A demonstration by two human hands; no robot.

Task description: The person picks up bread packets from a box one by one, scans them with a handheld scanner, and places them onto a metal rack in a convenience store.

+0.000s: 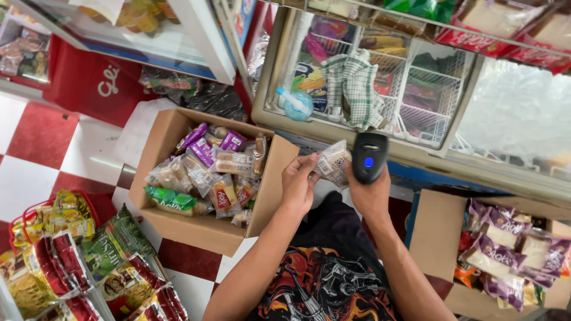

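The left hand (299, 181) pinches a clear snack packet (333, 163) (fingertips only); the right hand (370, 193) clasps a black scanner (369, 157).

Clear-wrapped snack packet (333, 163): small, crinkled, pale contents, held tilted just above cardboard box (178, 223) corner. Handheld scanner (369, 157): black, blue light lit, upright, touching packet's right side.

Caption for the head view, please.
Left hand holds a clear snack packet before the black scanner in the right hand.
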